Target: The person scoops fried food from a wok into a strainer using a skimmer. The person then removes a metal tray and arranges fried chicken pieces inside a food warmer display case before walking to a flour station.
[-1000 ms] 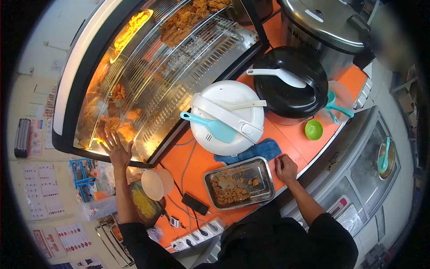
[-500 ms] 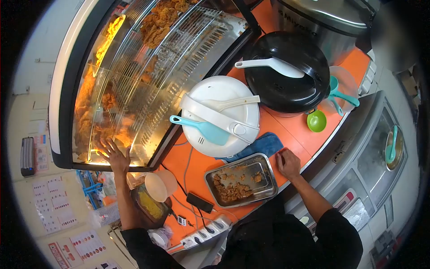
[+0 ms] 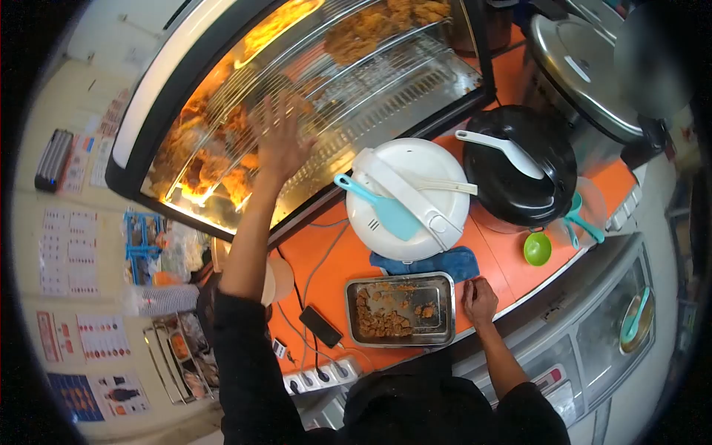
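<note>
My left hand (image 3: 283,144) is open, its fingers spread over the front glass of a lit food warmer (image 3: 356,122). Whether the palm touches the glass I cannot tell. Behind the glass, fried chicken (image 3: 386,30) lies on wire racks, with more at the lower left. My right hand (image 3: 480,302) rests closed on the orange counter near its front edge, with curled fingers and no object visible in them. Just left of it is a metal tray (image 3: 400,343) holding brown fried pieces (image 3: 382,320). A blue cloth (image 3: 445,263) lies just above that hand.
A white rice cooker (image 3: 371,215) carries a light-blue spatula (image 3: 393,215). Beside it stands a black-lidded pot (image 3: 493,141) with a white rice paddle (image 3: 512,154). A green bowl (image 3: 537,249), a phone (image 3: 320,326) and a power strip (image 3: 326,377) with cables lie on the counter (image 3: 493,252).
My left hand has moved from the warmer's lower corner up and across its glass. My right hand stays beside the tray. The whole view has shifted and turned.
</note>
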Tool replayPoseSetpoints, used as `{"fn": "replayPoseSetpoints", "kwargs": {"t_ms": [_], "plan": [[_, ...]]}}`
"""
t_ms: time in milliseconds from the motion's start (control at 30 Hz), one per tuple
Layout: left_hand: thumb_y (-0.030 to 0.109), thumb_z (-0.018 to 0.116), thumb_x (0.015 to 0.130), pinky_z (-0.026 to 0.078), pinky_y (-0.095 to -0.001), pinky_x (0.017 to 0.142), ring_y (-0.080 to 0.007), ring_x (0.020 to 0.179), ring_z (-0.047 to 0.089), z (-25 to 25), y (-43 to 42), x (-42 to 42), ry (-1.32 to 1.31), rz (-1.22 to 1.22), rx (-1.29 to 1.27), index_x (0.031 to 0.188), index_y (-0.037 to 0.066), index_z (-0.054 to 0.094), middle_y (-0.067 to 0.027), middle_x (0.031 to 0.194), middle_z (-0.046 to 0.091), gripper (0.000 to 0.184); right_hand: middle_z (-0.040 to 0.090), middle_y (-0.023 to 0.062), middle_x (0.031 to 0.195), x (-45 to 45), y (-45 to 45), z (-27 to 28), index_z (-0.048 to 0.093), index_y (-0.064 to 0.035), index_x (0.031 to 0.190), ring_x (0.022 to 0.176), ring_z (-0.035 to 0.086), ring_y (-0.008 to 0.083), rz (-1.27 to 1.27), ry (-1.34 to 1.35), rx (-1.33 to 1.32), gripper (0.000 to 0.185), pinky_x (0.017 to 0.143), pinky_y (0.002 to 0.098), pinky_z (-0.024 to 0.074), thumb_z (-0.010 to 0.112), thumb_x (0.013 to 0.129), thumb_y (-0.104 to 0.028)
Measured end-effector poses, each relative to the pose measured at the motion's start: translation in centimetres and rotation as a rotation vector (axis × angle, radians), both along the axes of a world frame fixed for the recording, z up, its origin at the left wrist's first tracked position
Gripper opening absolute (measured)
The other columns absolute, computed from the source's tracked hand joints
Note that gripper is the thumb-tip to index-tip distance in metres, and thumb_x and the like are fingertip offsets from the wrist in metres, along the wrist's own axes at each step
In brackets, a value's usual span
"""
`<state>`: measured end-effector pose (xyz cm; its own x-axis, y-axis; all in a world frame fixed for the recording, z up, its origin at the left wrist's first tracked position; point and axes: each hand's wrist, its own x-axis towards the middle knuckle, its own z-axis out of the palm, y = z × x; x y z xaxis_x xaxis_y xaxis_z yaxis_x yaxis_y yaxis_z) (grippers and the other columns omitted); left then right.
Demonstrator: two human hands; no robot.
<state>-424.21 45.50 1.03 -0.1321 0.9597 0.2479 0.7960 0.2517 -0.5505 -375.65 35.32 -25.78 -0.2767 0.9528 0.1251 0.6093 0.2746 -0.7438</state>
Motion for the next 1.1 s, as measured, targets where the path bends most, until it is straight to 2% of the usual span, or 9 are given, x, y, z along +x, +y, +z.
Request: {"fn": "replayPoseSetpoints", "kwargs": {"t_ms": [400, 500, 600, 633, 733, 833, 933, 1000, 1100], "plan": [[0.062, 0.047, 0.090, -0.012, -0.0723, 0.105, -0.0400, 0.147, -0.014, -1.6, 7.2, 1.3, -0.167, -0.439, 0.173, 0.156, 0.015, 0.013, -0.0106, 0.162, -0.004, 0.087, 0.062, 0.0135, 0.079, 0.3, 0.0, 0.5, 0.060, -0.0033, 0.082, 0.072, 0.062, 0.0330, -0.030, -0.012, -0.096, 0.018, 0.063, 0.0416, 0.0500, 0.060, 0.091, -0.019], [0.048, 0.055, 0.092, -0.004, -0.0662, 0.112, -0.0412, 0.147, -0.004, -0.3, 6.3, 2.0, -0.109, -0.421, 0.143, 0.152, 0.016, 0.028, -0.0132, 0.162, 0.009, 0.074, 0.062, 0.0135, 0.079, 0.4, 0.0, 0.0, 0.060, -0.0031, 0.080, 0.072, 0.062, 0.0324, -0.039, -0.006, -0.103, 0.021, 0.062, 0.0415, 0.0498, 0.060, 0.091, -0.021], [0.027, 0.059, 0.094, 0.009, -0.0547, 0.117, -0.0384, 0.148, 0.007, 2.9, 4.5, 2.1, -0.595, -0.541, 0.068, 0.146, 0.014, 0.041, -0.0163, 0.157, 0.025, 0.057, 0.062, 0.0139, 0.080, 0.5, -0.1, -0.2, 0.060, -0.0030, 0.081, 0.072, 0.062, 0.0329, -0.030, -0.019, -0.064, 0.021, 0.062, 0.0417, 0.0498, 0.059, 0.091, -0.021], [0.013, 0.056, 0.094, 0.020, -0.0466, 0.117, -0.0358, 0.146, 0.019, 3.1, 3.5, 2.0, -0.777, -0.533, 0.163, 0.140, 0.011, 0.048, -0.0181, 0.150, 0.038, 0.047, 0.063, 0.0142, 0.081, 0.6, -0.1, 0.0, 0.061, -0.0031, 0.082, 0.073, 0.063, 0.0335, -0.026, -0.035, -0.065, 0.020, 0.063, 0.0421, 0.0502, 0.059, 0.091, -0.021], [0.012, 0.057, 0.092, 0.024, -0.0510, 0.114, -0.0347, 0.144, 0.025, 1.3, 0.0, 2.7, -0.701, -0.568, 0.248, 0.140, 0.008, 0.047, -0.0175, 0.151, 0.036, 0.049, 0.063, 0.0144, 0.082, 0.7, -0.3, -0.5, 0.061, -0.0029, 0.083, 0.074, 0.063, 0.0339, -0.035, -0.025, -0.041, 0.020, 0.065, 0.0426, 0.0506, 0.058, 0.092, -0.021], [0.014, 0.060, 0.090, 0.024, -0.0525, 0.115, -0.0362, 0.143, 0.027, 1.0, -2.4, 4.3, -0.315, -0.401, 0.072, 0.141, 0.007, 0.043, -0.0171, 0.152, 0.034, 0.054, 0.064, 0.0145, 0.082, 0.7, -0.5, -0.2, 0.061, -0.0036, 0.084, 0.076, 0.063, 0.0339, -0.040, 0.003, -0.022, 0.020, 0.066, 0.0428, 0.0508, 0.057, 0.092, -0.022], [0.016, 0.063, 0.087, 0.021, -0.0516, 0.116, -0.0345, 0.145, 0.023, 3.7, -1.3, 7.0, -0.552, -0.265, -0.019, 0.144, 0.008, 0.038, -0.0151, 0.155, 0.027, 0.062, 0.063, 0.0143, 0.082, 0.6, -0.7, -0.3, 0.060, -0.0043, 0.085, 0.075, 0.063, 0.0342, -0.048, -0.051, 0.050, 0.020, 0.065, 0.0430, 0.0505, 0.058, 0.092, -0.023], [0.026, 0.064, 0.088, 0.014, -0.0513, 0.118, -0.0314, 0.147, 0.016, 4.5, 1.8, 5.2, -0.307, -0.461, 0.029, 0.148, 0.011, 0.032, -0.0121, 0.158, 0.023, 0.070, 0.063, 0.0142, 0.081, 0.6, -0.9, 0.2, 0.060, -0.0050, 0.086, 0.074, 0.063, 0.0344, -0.042, -0.021, 0.044, 0.020, 0.065, 0.0436, 0.0503, 0.058, 0.091, -0.024], [0.044, 0.059, 0.089, 0.004, -0.0499, 0.120, -0.0265, 0.149, 0.006, 4.2, 5.8, 4.2, -0.088, -0.355, 0.031, 0.153, 0.014, 0.020, -0.0071, 0.161, 0.012, 0.081, 0.062, 0.0141, 0.081, 0.6, -1.6, 0.4, 0.059, -0.0047, 0.085, 0.074, 0.063, 0.0344, -0.017, -0.040, 0.047, 0.020, 0.065, 0.0447, 0.0499, 0.059, 0.091, -0.024]]}}
